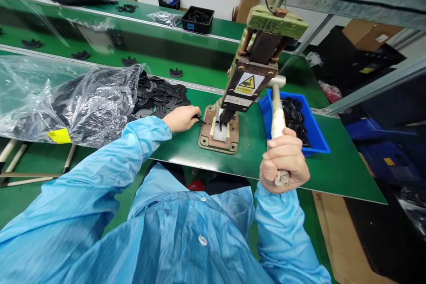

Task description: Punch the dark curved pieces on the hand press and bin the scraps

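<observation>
Right hand (pixel 283 159) clenched the press's pale lever (pixel 277 120); left hand (pixel 182 118) pinched a thin black part (pixel 200 120); blue bin (pixel 319 135), right of centre, held black parts.

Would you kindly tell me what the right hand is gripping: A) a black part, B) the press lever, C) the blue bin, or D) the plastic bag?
B: the right hand is closed around the press lever, beside the blue bin.

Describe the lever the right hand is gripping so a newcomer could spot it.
Find the green hand press on the green bench. From its right side a pale cream lever handle slants down toward the viewer, past the blue plastic bin. The right hand is closed round its lower end; nothing else nearby is pale and rod-shaped.
</observation>
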Available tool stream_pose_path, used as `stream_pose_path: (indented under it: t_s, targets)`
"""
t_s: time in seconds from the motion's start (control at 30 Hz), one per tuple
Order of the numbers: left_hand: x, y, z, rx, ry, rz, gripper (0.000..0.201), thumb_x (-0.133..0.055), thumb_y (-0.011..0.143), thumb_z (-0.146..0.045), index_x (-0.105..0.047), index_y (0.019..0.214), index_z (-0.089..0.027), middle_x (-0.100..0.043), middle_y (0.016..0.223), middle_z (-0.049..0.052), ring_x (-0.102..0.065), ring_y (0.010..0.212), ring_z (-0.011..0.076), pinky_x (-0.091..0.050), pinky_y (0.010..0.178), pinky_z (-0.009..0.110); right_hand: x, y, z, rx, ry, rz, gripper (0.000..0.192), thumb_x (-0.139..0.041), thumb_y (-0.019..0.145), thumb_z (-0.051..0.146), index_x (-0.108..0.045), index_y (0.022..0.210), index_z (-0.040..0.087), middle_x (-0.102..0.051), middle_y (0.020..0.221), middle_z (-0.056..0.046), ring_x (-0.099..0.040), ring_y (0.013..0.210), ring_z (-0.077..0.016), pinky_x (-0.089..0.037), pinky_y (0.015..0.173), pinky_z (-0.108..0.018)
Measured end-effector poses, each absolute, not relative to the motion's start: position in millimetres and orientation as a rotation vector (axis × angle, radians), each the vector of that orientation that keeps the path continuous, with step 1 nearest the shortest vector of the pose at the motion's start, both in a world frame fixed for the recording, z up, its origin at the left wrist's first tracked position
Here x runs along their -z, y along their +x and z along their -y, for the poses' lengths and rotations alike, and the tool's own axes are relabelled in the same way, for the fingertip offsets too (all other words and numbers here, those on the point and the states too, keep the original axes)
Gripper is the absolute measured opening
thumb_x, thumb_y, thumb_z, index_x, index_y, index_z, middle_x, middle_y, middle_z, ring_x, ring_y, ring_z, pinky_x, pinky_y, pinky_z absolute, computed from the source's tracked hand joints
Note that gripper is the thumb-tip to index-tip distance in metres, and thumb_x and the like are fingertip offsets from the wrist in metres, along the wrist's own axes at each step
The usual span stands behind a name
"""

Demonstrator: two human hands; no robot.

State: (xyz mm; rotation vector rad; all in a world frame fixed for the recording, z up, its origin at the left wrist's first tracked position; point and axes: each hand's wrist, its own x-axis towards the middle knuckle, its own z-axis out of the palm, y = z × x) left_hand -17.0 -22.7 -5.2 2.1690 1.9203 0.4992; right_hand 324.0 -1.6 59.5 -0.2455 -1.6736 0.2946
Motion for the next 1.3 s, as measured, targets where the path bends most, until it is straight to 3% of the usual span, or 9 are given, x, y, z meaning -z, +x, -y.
stream_pose_path:
  t_s: [0.13, 0.23, 0.4, 0.73, 0.93, 1.17, 1.3]
  targets:
    - [10, 0, 18, -0.828, 1.785, -1.867, 0.019, -0.072, 0.095, -0.035, -0.069, 0.105, -0.02, -0.068, 0.082, 0.001, -0.063, 0.074, 0.0185, -0.045, 0.07, 0.029, -59, 323, 1, -0.288, -0.248, 1.662, 0.025, -0.073, 0.086, 0.035, -0.055, 0.07, 0.027, -0.062, 0.063, 0.007, -0.068, 0.078, -0.0191, -0.055, 0.11, -0.061]
    - [15, 10, 12, -0.991, 1.533, -1.768, 0.018, -0.071, 0.096, -0.036, -0.064, 0.092, -0.02, -0.065, 0.076, 0.0, -0.057, 0.066, 0.0149, -0.042, 0.064, 0.027, -60, 324, 2, -0.283, -0.258, 1.675, 0.024, -0.072, 0.086, 0.035, -0.055, 0.07, 0.027, -0.062, 0.063, 0.007, -0.068, 0.079, -0.019, -0.055, 0.111, -0.061]
    - [16, 22, 2, -1.012, 1.272, -1.608, 0.027, -0.067, 0.101, -0.04, -0.057, 0.085, -0.02, -0.06, 0.063, -0.002, -0.052, 0.054, 0.0125, -0.039, 0.055, 0.025, -60, 323, 2, -0.283, -0.253, 1.682, 0.028, -0.072, 0.087, 0.036, -0.053, 0.069, 0.026, -0.061, 0.062, 0.007, -0.068, 0.079, -0.0185, -0.055, 0.111, -0.061]
    - [17, 29, -20, -1.019, 1.3, -1.457, 0.029, -0.082, 0.091, -0.034, -0.062, 0.079, -0.016, -0.064, 0.067, -0.001, -0.057, 0.058, 0.0118, -0.043, 0.058, 0.025, -61, 324, 2, -0.275, -0.227, 1.693, 0.028, -0.071, 0.09, 0.032, -0.055, 0.069, 0.024, -0.061, 0.063, 0.005, -0.068, 0.082, -0.0162, -0.053, 0.111, -0.056]
    - [11, 20, -23, -0.896, 1.262, -1.383, 0.024, -0.08, 0.092, -0.03, -0.063, 0.085, -0.015, -0.071, 0.074, 0.002, -0.068, 0.063, 0.015, -0.05, 0.059, 0.024, -60, 325, 1, -0.262, -0.237, 1.703, 0.029, -0.07, 0.092, 0.038, -0.056, 0.07, 0.025, -0.06, 0.062, 0.005, -0.068, 0.08, -0.0168, -0.055, 0.109, -0.058]
    - [19, 26, -25, -0.985, 1.251, -1.405, 0.023, -0.082, 0.09, -0.024, -0.063, 0.08, -0.015, -0.065, 0.07, -0.002, -0.065, 0.059, 0.0116, -0.054, 0.058, 0.023, -60, 324, 2, -0.268, -0.248, 1.682, 0.031, -0.07, 0.093, 0.039, -0.056, 0.069, 0.026, -0.059, 0.061, 0.004, -0.066, 0.078, -0.018, -0.054, 0.109, -0.061]
    - [17, 25, -26, -0.902, 1.204, -1.471, 0.028, -0.085, 0.089, -0.026, -0.062, 0.077, -0.016, -0.064, 0.066, -0.002, -0.058, 0.048, 0.0081, -0.045, 0.049, 0.02, -60, 322, 4, -0.278, -0.25, 1.671, 0.033, -0.071, 0.093, 0.039, -0.054, 0.068, 0.025, -0.058, 0.06, 0.004, -0.066, 0.078, -0.0175, -0.054, 0.109, -0.059]
